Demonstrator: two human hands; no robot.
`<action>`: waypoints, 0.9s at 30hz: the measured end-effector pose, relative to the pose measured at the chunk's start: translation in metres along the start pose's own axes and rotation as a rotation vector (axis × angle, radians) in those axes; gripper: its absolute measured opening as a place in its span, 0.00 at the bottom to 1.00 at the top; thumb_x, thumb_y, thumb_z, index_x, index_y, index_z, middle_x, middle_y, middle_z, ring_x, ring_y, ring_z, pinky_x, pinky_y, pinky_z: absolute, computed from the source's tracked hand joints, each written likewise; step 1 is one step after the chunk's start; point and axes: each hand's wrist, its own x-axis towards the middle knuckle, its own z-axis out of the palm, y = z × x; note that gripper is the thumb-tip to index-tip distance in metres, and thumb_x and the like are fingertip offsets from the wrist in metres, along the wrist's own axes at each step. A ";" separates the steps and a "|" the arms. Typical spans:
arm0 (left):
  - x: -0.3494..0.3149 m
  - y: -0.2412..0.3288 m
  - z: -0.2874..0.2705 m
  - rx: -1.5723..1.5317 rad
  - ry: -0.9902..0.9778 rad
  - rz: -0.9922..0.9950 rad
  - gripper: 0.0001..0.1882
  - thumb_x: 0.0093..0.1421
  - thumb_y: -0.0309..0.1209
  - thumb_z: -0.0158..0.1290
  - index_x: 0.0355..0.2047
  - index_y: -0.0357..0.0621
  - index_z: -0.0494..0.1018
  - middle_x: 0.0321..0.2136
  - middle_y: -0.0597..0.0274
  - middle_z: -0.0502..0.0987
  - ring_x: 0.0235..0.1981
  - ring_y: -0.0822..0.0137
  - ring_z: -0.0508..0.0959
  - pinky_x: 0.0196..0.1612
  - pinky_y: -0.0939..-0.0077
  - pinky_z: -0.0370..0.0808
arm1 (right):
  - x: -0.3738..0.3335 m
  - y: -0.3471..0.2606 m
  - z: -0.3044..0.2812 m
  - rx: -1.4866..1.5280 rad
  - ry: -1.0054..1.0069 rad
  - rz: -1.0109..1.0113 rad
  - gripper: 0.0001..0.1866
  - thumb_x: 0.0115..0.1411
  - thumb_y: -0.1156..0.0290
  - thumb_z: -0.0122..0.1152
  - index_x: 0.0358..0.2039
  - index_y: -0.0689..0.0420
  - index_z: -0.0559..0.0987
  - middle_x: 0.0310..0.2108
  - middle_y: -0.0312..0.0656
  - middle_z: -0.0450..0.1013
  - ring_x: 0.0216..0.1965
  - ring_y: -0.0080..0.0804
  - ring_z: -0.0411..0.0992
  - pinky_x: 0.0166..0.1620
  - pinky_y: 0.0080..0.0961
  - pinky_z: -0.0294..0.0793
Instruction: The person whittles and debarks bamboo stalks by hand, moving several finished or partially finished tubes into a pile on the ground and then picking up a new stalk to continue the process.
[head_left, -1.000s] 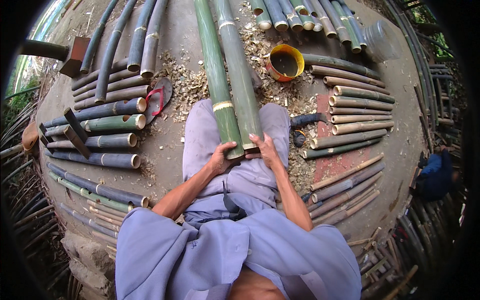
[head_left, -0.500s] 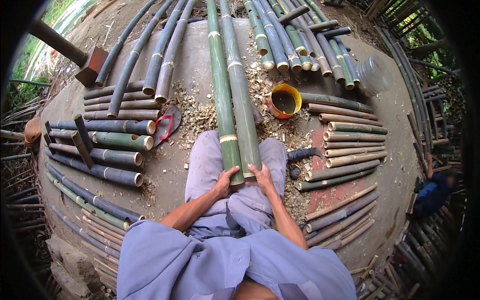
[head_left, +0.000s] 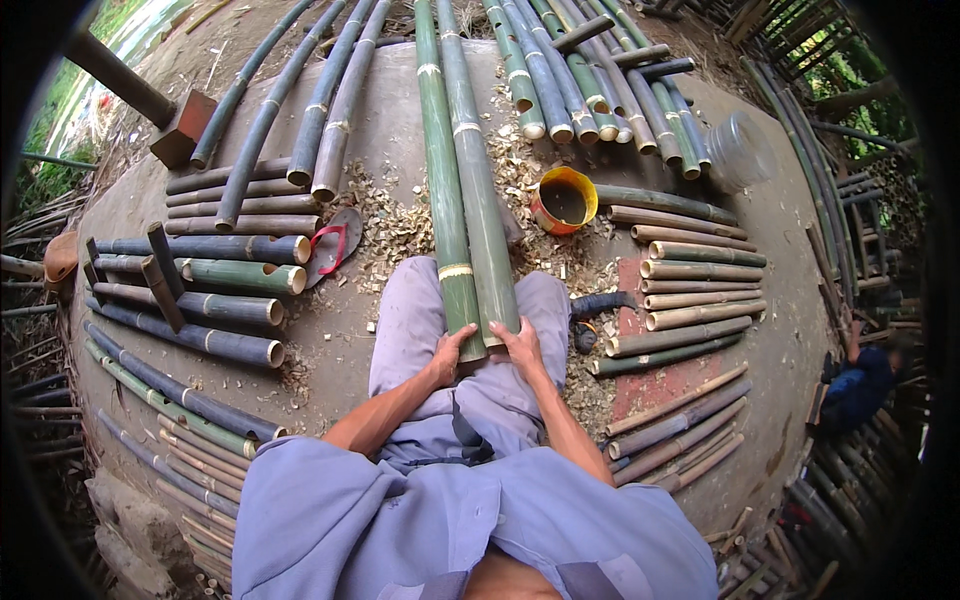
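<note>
Two long bamboo poles lie side by side between my knees and stretch away to the far edge. My left hand point(head_left: 450, 352) grips the near end of the green bamboo pole point(head_left: 447, 220), thumb on top. The near end of the grey-green bamboo pole point(head_left: 484, 210) is in my right hand point(head_left: 518, 346), its thumb also on top. The fingers of both hands curl underneath and are partly hidden. The near ends are almost level with each other and touch or nearly touch.
Wood chips point(head_left: 395, 235) litter the ground. A yellow and red bucket point(head_left: 563, 215) with dark contents stands right of the poles. A sandal point(head_left: 335, 245) lies left, near notched bamboo pieces point(head_left: 245, 275). Cut bamboo lengths point(head_left: 700, 270) and a clear plastic container point(head_left: 740, 152) are right. Another person point(head_left: 860, 385) is far right.
Both hands and the pole ends have shifted very slightly away from my body. The grip on each pole stays the same, and the view has moved a little.
</note>
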 end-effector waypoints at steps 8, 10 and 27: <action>-0.005 0.004 0.004 -0.028 0.002 0.013 0.26 0.55 0.47 0.57 0.45 0.40 0.71 0.29 0.58 0.77 0.23 0.64 0.78 0.22 0.70 0.77 | -0.004 -0.006 0.002 0.043 -0.020 0.026 0.34 0.49 0.56 0.70 0.49 0.63 0.67 0.37 0.47 0.73 0.28 0.31 0.76 0.22 0.25 0.79; -0.008 0.004 0.009 -0.027 0.017 0.017 0.26 0.55 0.47 0.57 0.45 0.40 0.71 0.29 0.58 0.78 0.24 0.64 0.78 0.23 0.69 0.77 | -0.003 -0.005 -0.001 0.047 -0.011 0.018 0.34 0.49 0.57 0.70 0.49 0.63 0.67 0.37 0.47 0.73 0.27 0.31 0.76 0.22 0.25 0.79; 0.001 0.001 -0.001 0.004 -0.044 -0.010 0.26 0.56 0.51 0.55 0.47 0.46 0.71 0.34 0.59 0.77 0.29 0.62 0.77 0.28 0.67 0.73 | 0.002 0.001 -0.005 0.073 -0.072 0.007 0.33 0.51 0.59 0.68 0.52 0.63 0.65 0.38 0.46 0.72 0.29 0.32 0.76 0.23 0.25 0.81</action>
